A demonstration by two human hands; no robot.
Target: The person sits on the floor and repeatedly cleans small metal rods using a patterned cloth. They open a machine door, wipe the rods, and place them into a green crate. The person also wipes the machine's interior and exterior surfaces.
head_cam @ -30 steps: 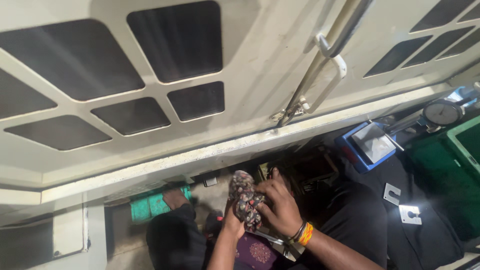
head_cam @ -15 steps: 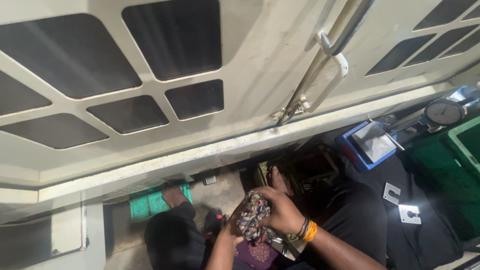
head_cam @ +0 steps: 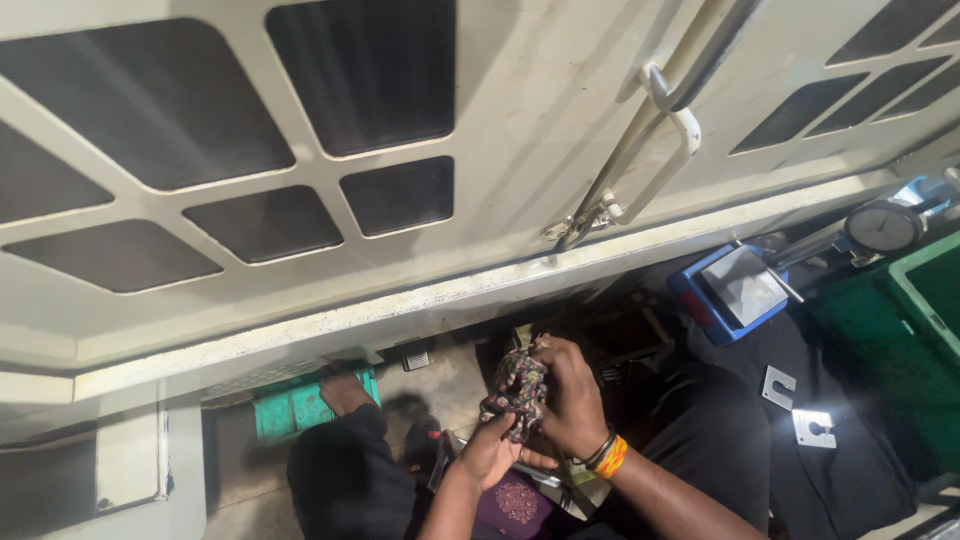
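Below the big cream-painted metal machine door [head_cam: 500, 120], with its dark window panels and long bar handle [head_cam: 650, 130], a person sits low and works a crumpled, dark, flower-patterned cloth rag [head_cam: 515, 390] between both hands. The right hand [head_cam: 575, 400], which wears orange and black bands at the wrist, is clenched around the rag's right side, fingers curled over it. The left hand [head_cam: 492, 452] cups the rag from underneath, thumb and fingers closed on its lower edge. The rag sits directly beneath the door's lower sill, above the person's lap, clear of the floor.

By its look the rag is light, soft and limp: it bunches and folds wherever it is pressed, so it should not slip or break. Any gathered fold would give a grip, and a bunched handful, as both hands have now, seems the surest hold.

Below the door's left end a bare foot rests against a green plastic crate [head_cam: 300, 405] on the concrete floor. Under the door's right end a blue tray with a grey slab in it [head_cam: 735, 290] sits on a black cloth-covered desk [head_cam: 860, 490], with two small notched metal plates [head_cam: 795, 405] lying just past it. Further right stand a round dial gauge [head_cam: 883, 227] and a green bin [head_cam: 930, 290]. What lies in the person's lap under the rag is too dark to make out.
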